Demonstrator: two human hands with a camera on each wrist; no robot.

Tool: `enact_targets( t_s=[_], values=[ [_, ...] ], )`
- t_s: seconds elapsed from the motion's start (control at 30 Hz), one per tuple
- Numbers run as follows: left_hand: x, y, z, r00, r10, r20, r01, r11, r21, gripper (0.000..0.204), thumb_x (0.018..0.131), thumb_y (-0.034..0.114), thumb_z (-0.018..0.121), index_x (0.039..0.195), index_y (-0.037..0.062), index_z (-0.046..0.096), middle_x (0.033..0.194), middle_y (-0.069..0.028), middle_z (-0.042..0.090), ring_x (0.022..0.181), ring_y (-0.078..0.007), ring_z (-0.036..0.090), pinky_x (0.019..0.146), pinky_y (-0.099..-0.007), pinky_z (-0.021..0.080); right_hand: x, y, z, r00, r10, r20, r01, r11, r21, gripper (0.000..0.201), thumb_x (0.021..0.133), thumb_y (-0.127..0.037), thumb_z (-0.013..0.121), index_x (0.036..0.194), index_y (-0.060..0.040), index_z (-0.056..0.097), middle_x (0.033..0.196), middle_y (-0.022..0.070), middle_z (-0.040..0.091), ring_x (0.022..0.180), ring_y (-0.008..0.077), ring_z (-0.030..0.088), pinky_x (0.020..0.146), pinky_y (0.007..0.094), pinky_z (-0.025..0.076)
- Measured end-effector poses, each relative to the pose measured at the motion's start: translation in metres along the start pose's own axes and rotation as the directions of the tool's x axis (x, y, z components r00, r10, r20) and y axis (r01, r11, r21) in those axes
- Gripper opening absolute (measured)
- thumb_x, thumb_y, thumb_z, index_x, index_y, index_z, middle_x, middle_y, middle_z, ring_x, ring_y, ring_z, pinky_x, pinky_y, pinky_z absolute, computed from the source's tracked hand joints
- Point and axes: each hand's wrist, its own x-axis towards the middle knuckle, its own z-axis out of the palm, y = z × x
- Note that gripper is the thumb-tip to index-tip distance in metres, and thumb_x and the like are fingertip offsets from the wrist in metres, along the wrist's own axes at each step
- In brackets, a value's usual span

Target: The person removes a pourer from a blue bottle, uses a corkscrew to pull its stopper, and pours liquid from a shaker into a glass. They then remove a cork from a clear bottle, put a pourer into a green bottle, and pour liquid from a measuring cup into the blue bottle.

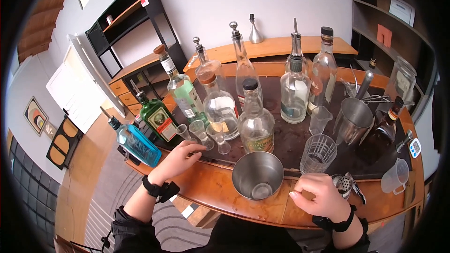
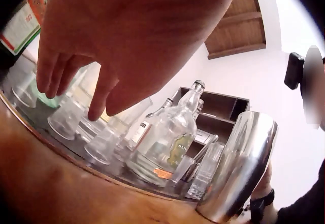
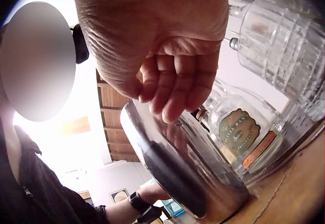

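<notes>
Head view, clock centred on the tin [image 1: 258, 173] at the front of a wooden counter [image 1: 206, 193]: shelves [image 1: 149, 0] at eleven, door [image 1: 69, 91] at ten, bottle [image 1: 255, 124] blocking twelve, tumbler [image 1: 318, 159] at two, left hand [image 1: 178, 159] past nine, right hand [image 1: 321, 196] past three. Left wrist: fingers relaxed, partly hiding shot glasses [image 2: 101, 145], contact impossible to tell, tin at four o'clock. Right wrist: fingers loosely curled, free, before the tin at five, tumbler at two.
</notes>
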Motion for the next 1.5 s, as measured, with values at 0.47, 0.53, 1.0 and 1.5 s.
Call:
enact_targets(
  t_s=[0.47, 0.53, 1.0, 1.5],
  values=[
    [-0.005, 0.028, -0.006, 0.927, 0.043, -0.373, -0.166, 0.938, -0.303, 0.032, 0.095, 0.011, 0.055, 0.126, 0.0054, 0.062, 0.112, -0.0118, 0.056, 0.112, -0.0254, 0.052, 0.099, -0.0330, 0.040, 0.000, -0.001, -0.001, 0.999, -0.040, -0.028, 0.039, 0.999, -0.028, 0.019, 0.081, -0.007, 0.068, 0.069, -0.0031, 0.054, 0.062, 0.0081, 0.053, 0.055, 0.0251, 0.054, 0.051, 0.0353, 0.042],
    [-0.017, 0.045, -0.015, 0.864, 0.095, -0.494, -0.236, 0.944, -0.232, 0.028, 0.092, 0.004, 0.058, 0.118, 0.0031, 0.066, 0.112, -0.0116, 0.055, 0.116, -0.0228, 0.052, 0.099, -0.0329, 0.041, 0.000, 0.000, 0.000, 0.999, -0.034, -0.025, 0.033, 0.999, -0.027, 0.019, 0.081, -0.007, 0.068, 0.069, -0.0031, 0.054, 0.062, 0.0081, 0.053, 0.054, 0.0252, 0.054, 0.051, 0.0354, 0.042],
    [-0.034, 0.125, -0.045, 0.588, 0.772, -0.243, -0.528, 0.593, 0.608, 0.017, 0.068, 0.011, 0.079, 0.080, 0.0069, 0.067, 0.116, -0.0151, 0.058, 0.104, -0.0290, 0.060, 0.104, -0.0530, 0.044, -0.001, -0.001, -0.003, 0.999, -0.004, -0.043, 0.004, 1.000, 0.000, 0.020, 0.084, -0.008, 0.068, 0.071, -0.0024, 0.053, 0.062, 0.0083, 0.053, 0.054, 0.0244, 0.053, 0.051, 0.0348, 0.042],
    [-0.046, 0.122, -0.053, 0.503, 0.859, -0.092, -0.243, 0.242, 0.939, 0.035, 0.071, 0.008, 0.071, 0.104, 0.0157, 0.071, 0.122, -0.0073, 0.057, 0.109, -0.0246, 0.059, 0.105, -0.0534, 0.042, -0.001, -0.003, -0.003, 0.999, -0.011, -0.034, 0.011, 1.000, -0.004, 0.021, 0.084, -0.009, 0.068, 0.070, -0.0019, 0.054, 0.063, 0.0092, 0.054, 0.054, 0.0253, 0.053, 0.051, 0.0357, 0.041]
  ],
)
